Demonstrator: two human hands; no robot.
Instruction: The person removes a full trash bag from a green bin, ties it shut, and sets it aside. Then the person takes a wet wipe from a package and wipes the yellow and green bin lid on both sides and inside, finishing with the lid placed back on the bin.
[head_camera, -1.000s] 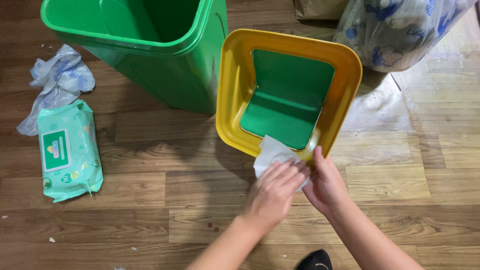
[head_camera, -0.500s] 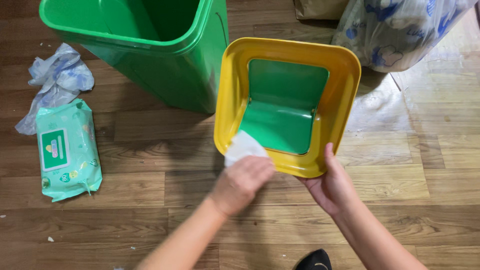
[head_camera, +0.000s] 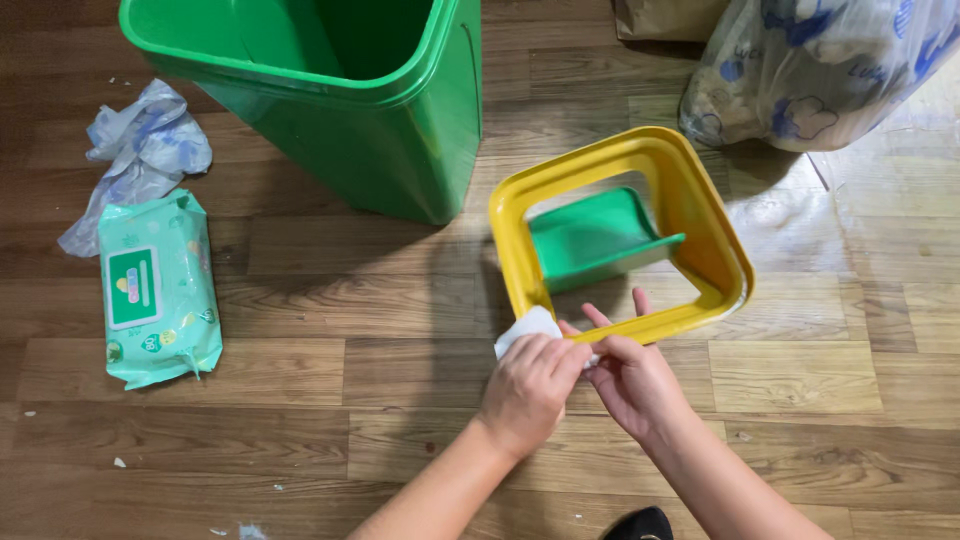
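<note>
Wipe (head_camera: 528, 327) mostly hidden under your left hand (head_camera: 527, 385), pinched against near edge of yellow lid frame (head_camera: 700, 215). Right hand (head_camera: 630, 378) grips same edge, fingertips partly covered. Green bin (head_camera: 400, 150) cut off at top.

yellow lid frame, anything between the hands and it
Only the white wipe: the left hand presses it on the yellow lid frame at its near rim. The right hand grips that rim directly.
</note>
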